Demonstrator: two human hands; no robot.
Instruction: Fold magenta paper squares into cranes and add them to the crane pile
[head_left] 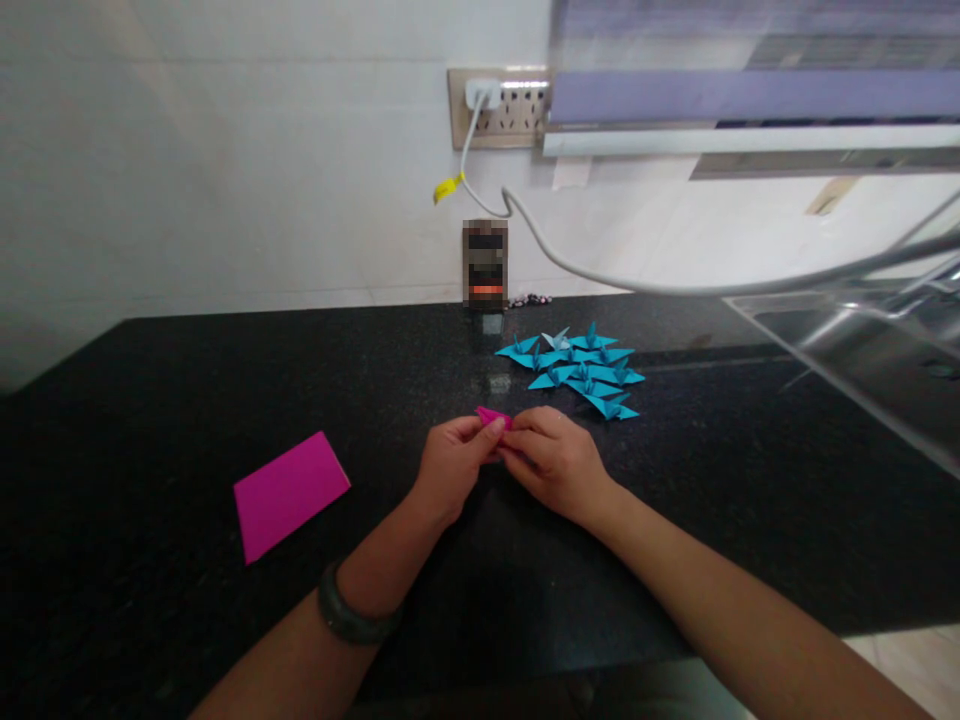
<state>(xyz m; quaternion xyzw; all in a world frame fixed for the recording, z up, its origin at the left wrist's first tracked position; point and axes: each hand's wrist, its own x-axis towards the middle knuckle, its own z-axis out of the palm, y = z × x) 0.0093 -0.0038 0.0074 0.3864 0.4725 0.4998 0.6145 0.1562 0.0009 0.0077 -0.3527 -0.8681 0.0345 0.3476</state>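
Between my two hands is a small piece of folded pink paper [491,416], partly covered by my fingers. My left hand [454,462] is closed on it, the thumb pressed along its near side. From the right, my right hand [559,460] pinches the same paper with its fingertips. Just beyond the hands, to the right, several blue paper cranes [585,378] lie in a cluster, along with one pale crane [557,340]. A stack of square pink paper [292,495] rests on the counter to the left.
The black stone counter [150,420] meets a white wall. A blurred phone-like device [485,265] leans there beside a dark beaded string [531,299]. A white cable [585,270] runs from the wall socket [499,108] towards the metal sink [900,350] at right.
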